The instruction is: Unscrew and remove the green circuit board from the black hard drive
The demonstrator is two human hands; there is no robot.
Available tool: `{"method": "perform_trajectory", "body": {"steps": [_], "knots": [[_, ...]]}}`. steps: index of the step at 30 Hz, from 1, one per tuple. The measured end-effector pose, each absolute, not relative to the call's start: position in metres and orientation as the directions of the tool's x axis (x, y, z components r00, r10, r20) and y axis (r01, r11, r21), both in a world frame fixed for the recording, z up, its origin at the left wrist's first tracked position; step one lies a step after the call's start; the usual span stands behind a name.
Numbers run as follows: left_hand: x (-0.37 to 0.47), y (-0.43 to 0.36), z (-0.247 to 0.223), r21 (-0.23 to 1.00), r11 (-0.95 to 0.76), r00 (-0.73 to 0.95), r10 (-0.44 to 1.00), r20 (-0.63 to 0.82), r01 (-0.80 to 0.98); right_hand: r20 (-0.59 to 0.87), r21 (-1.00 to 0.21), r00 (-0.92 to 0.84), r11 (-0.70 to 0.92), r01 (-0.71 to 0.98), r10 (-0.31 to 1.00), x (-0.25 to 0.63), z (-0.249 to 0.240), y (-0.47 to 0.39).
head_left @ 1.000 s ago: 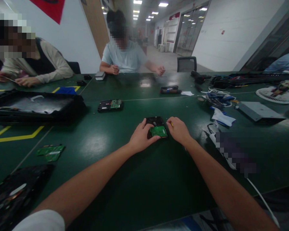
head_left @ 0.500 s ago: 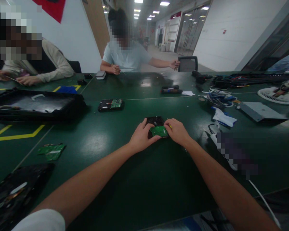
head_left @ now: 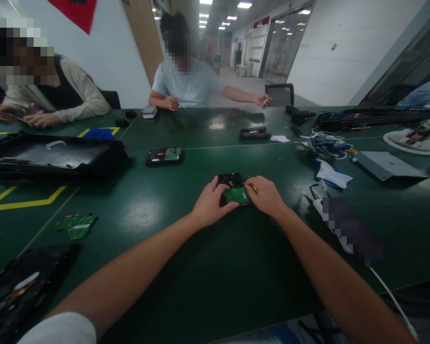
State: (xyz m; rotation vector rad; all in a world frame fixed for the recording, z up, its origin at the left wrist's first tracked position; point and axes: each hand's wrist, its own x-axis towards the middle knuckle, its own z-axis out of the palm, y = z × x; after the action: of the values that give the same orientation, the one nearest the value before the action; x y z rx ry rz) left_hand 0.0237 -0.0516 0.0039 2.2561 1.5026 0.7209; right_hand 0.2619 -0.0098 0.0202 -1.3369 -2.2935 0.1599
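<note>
The hard disk drive point(head_left: 230, 178) lies flat on the green tabletop point(head_left: 215, 267), between the person's hands, its green circuit board point(head_left: 237, 195) facing up on the near side. The left hand point(head_left: 210, 203) is half open around the drive's left end, thumb along the near side and fingers spread toward the far side, steadying it. The right hand point(head_left: 267, 193) is nearly closed, fingertips pinched on a small yellow tool point(head_left: 255, 188) at the drive's right edge; its tip is hidden, so whether it touches the board cannot be told. The drive is probably dense and stiff for its bulk, with a smooth casing that could skid on this glossy surface. The board looks the fragile part, so the casing's side edges seem the safest hold, with fingers clear of the components.
</note>
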Motion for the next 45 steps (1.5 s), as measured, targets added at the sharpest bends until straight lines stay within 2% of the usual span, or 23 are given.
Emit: {"method": "perform_trajectory", "body": {"steps": [5,10,15,18,26,36,40,45], "knots": [[0.023,-0.052,0.005,0.547,-0.37,0.31,0.929,0.202,0.751,0.36,-0.343,-0.325,0.448,0.826,0.875,0.263,0.021,-0.011],[0.023,-0.051,0.003,0.56,-0.362,0.305,0.932,0.197,0.745,0.457,-0.399,-0.181,0.383,0.833,0.871,0.264,0.025,-0.013],[0.023,-0.051,0.002,0.559,-0.36,0.298,0.933,0.203,0.747,0.69,-0.442,-0.031,0.454,0.774,0.723,0.265,0.032,-0.015],[0.023,-0.051,0.003,0.557,-0.37,0.306,0.929,0.208,0.743,0.767,-0.446,0.044,0.482,0.754,0.641,0.267,0.035,-0.018],[0.024,-0.051,0.002,0.553,-0.372,0.303,0.928,0.216,0.746,0.722,-0.461,-0.05,0.533,0.71,0.69,0.263,0.03,-0.018],[0.023,-0.051,0.002,0.562,-0.366,0.304,0.93,0.204,0.741,0.631,-0.381,-0.054,0.369,0.848,0.774,0.263,0.036,-0.024],[0.023,-0.051,0.002,0.561,-0.371,0.304,0.928,0.213,0.74,0.678,-0.418,-0.042,0.431,0.8,0.734,0.265,0.032,-0.023],[0.024,-0.051,0.001,0.555,-0.385,0.305,0.923,0.234,0.738,0.64,-0.516,-0.065,0.49,0.703,0.766,0.265,0.026,-0.019]]}}
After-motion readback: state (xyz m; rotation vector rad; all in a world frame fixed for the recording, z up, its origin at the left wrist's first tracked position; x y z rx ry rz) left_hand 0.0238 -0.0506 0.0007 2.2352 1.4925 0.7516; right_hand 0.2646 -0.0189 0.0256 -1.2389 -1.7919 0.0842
